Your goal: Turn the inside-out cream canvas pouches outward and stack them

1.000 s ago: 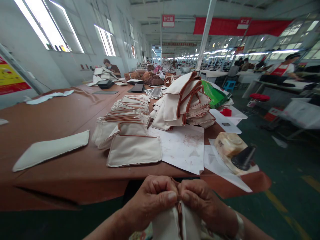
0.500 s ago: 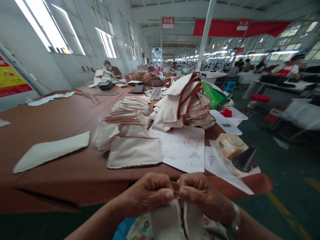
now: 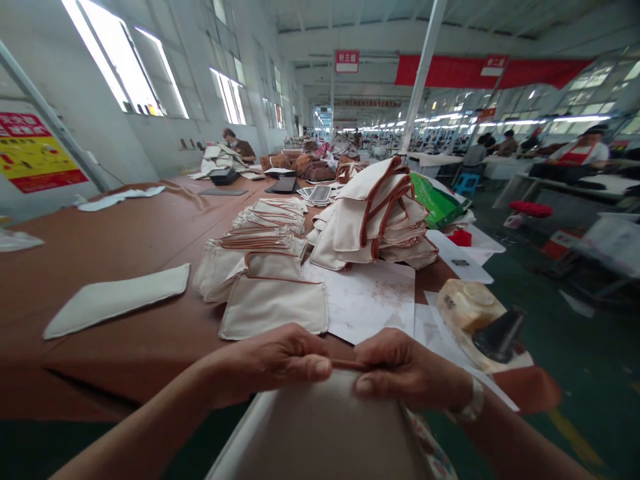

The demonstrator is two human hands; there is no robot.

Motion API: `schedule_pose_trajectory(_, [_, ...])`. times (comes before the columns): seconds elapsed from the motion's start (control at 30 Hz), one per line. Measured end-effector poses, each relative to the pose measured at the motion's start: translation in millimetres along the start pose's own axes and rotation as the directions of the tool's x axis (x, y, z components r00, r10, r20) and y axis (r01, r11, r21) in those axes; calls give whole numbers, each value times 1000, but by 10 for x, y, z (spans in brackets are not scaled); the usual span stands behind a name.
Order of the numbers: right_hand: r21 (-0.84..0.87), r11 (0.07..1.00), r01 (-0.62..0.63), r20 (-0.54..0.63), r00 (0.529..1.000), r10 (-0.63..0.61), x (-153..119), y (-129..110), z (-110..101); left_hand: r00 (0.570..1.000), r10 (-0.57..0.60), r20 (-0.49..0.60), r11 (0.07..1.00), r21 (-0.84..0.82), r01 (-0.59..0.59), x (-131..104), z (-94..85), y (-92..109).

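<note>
A cream fabric panel with brown edge binding point(image 3: 325, 427) hangs in front of me at the bottom of the view. My left hand point(image 3: 287, 360) pinches its bound top edge, thumb toward me. On the same edge, a little to the right, my right hand point(image 3: 400, 370) is closed too, with a short stretch of brown binding showing between the hands. Just beyond, a cream piece point(image 3: 274, 307) lies at the front of a row of similar brown-edged pieces point(image 3: 260, 243). Behind and to the right rises a taller pile of them point(image 3: 370, 213).
The brown-covered table point(image 3: 150, 247) holds a single cream piece point(image 3: 117, 300) at left and white paper sheets point(image 3: 370, 293). At right stand a yellowish container point(image 3: 467, 303) and a black cone-shaped object point(image 3: 500, 337). A person point(image 3: 237, 147) sits at the far end.
My hands have moved slightly apart and up, and the panel now spreads broad and flat instead of showing two parts with a gap between. The view has shifted a little left and up.
</note>
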State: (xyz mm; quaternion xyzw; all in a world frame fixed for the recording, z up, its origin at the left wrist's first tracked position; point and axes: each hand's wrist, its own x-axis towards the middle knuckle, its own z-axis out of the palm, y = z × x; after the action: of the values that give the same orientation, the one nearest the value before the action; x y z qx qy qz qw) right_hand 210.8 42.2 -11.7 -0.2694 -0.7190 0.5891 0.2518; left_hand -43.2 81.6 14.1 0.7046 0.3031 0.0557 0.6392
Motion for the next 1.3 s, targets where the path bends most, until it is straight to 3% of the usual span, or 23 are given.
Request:
schedule_pose_trajectory(0.1, [-34,997,-69,-85,994,66,-183,232,-188,977,-205,55,977,73,201,-193,-316,-264])
schedule_pose_trajectory(0.17, [-99,987,-128,-101,988,118,-242,404,-251,978,-207,23,975,86,205,-259,-375,-375])
schedule_pose_trajectory(0.27, [-114,983,-146,-80,987,137,-124,458,-102,992,-95,-78,994,50,99,-191,-154,-281])
schedule_pose_trajectory(0.4, [-17,997,79,-63,995,-80,173,266,297,995,100,-14,970,222,-95,-33,175,48])
schedule_pose_trajectory(0.47, [76,992,105,-84,992,-98,219,262,397,998,56,17,990,131,-58,-42,163,77])
schedule_pose_trajectory(0.57, [128,991,43,-143,989,-24,137,424,383,993,-97,73,992,-71,102,-117,39,-111])
schedule_pose_trajectory(0.63, [84,996,17,-169,986,-2,56,536,331,993,-120,-1,985,-123,119,-136,19,-288])
schedule_pose_trajectory(0.73, [-16,1000,-20,-149,989,18,-14,548,291,993,-59,-105,986,-159,42,-79,134,-444])
schedule_pose_trajectory(0.87, [-113,993,-41,-166,986,21,-18,360,354,995,5,-96,976,-218,-25,27,295,-412])
schedule_pose_trajectory(1.03, [-86,996,-38,-266,964,14,-22,292,486,996,18,-85,977,-210,-35,36,308,-323])
schedule_pose_trajectory(1.17, [-1,998,-66,-286,956,63,-39,315,524,990,-20,-143,983,-182,-6,40,347,-298])
schedule_pose_trajectory(1.3, [-43,996,-72,-326,944,55,-41,334,550,979,-78,-190,986,-163,47,85,388,-283])
